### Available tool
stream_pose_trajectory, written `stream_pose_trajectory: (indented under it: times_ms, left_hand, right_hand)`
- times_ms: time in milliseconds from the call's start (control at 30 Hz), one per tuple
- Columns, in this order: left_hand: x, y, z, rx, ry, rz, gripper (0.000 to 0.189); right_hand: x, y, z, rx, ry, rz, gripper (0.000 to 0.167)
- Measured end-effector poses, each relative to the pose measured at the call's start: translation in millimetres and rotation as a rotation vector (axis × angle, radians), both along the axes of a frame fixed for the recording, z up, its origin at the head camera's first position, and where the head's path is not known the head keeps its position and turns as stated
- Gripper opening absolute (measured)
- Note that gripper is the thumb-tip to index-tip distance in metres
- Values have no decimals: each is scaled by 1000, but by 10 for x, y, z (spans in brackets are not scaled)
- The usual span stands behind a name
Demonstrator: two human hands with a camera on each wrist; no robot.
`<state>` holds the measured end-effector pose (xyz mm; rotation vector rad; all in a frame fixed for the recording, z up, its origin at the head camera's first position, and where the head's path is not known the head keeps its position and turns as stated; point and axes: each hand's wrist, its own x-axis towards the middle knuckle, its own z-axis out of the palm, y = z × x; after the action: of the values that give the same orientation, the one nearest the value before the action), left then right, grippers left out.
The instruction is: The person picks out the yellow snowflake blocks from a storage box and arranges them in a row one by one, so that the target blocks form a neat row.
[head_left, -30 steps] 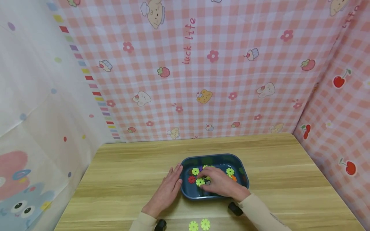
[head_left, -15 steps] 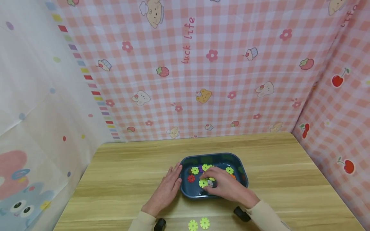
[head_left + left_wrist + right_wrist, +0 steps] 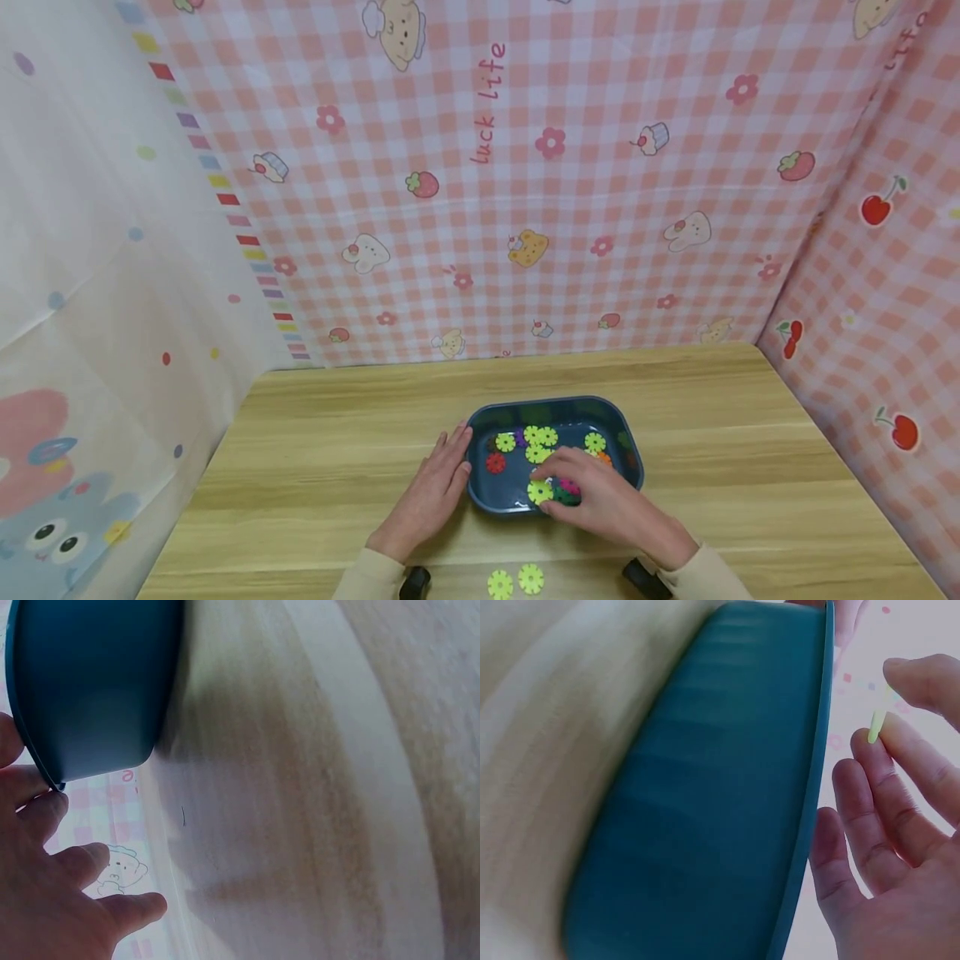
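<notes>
1. Grip, right hand point(image 3: 600, 493): thumb against fingertips, pinching the notched yellow-green disc point(image 3: 540, 492) by its edge. I judge the edge hold keeps the face uncovered and only one piece taken.

2. Notched yellow-green disc: over the near side of the tray point(image 3: 510, 492), left of the palm. Being round, it has no long axis to log. From the head I see its face turned up towards me; the right wrist view gives me a thin sliver, edge-on, nearly in line with the rim.

3. Grip, left hand point(image 3: 431, 492): fingers extended, grasping nothing, tips against the tray's left end; set there, I judge, to stop it sliding.

4. Tray: dark blue, long axis left to right across the bench point(image 3: 360, 417). Holds loose pieces, among them a red disc point(image 3: 496, 463) and an orange disc point(image 3: 604, 457).

5. Bench pair point(image 3: 531, 578): two yellow-green discs, flat, side by side at the near edge, apart from the mixed lot, presumably for easy reach.
</notes>
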<state>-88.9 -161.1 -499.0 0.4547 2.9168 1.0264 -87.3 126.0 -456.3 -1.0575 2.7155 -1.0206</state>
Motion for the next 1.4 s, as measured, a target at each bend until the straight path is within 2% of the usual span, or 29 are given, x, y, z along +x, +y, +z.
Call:
stream_pose_trajectory:
  times_ms: [233,467,633,733,967,1200,1400]
  left_hand:
    - [-5,-4,5,-9,1,0,53]
    - [-7,-2,-3,-10,-5,3,54]
    - [-11,1,-8,-11,-7,4,54]
    - [-11,5,-7,-12,-3,5,54]
    - [-11,4,-3,-17,5,2,54]
    - [4,6,23,8,9,-13,53]
    - [20,14,28,13,13,-12,53]
  right_hand:
    - [81,69,-57,-37,75,32,24]
    - [182,114,-26,-30,8,32,25]
    - [258,138,-18,-20,42,23,26]
    - [300,158,-20,-10,33,23,25]
    - [373,217,-15,1,-83,32,28]
    - [427,287,-29,-14,-247,93,33]
    - [460,308,-107,-45,-248,130,32]
